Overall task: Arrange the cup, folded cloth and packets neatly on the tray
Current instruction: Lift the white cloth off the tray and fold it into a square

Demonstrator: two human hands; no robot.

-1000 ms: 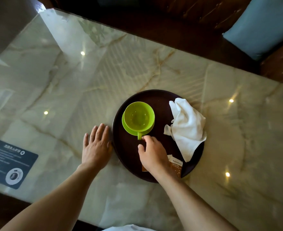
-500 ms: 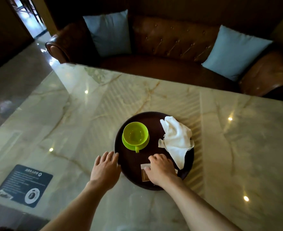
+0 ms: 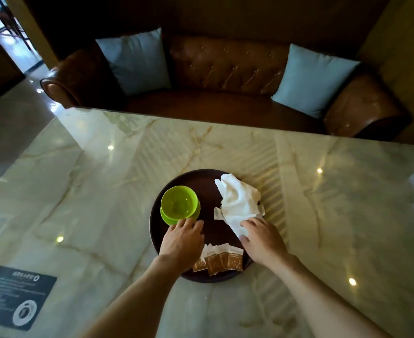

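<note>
A round dark tray [image 3: 207, 181] lies on the marble table. On its left part stands a lime green cup [image 3: 179, 203] on a matching saucer. My left hand [image 3: 180, 242] hovers over the tray just below the cup, fingertips touching the saucer's near edge. A crumpled white cloth [image 3: 238, 203] lies on the tray's right side, partly over the rim. My right hand [image 3: 262, 237] rests on the cloth's near corner, thumb and fingers around it. Several brown and white packets [image 3: 221, 258] lie fanned out at the tray's near edge, between my hands.
The glossy marble table [image 3: 103, 191] stretches wide on every side of the tray. A dark printed card [image 3: 13, 296] lies at its near left corner. Beyond the far edge stands a brown leather sofa [image 3: 225, 69] with two light blue cushions.
My left hand moved from the table beside the tray onto the tray near the cup. My right hand left the packets, uncovering them, and went to the cloth. The view tilted up.
</note>
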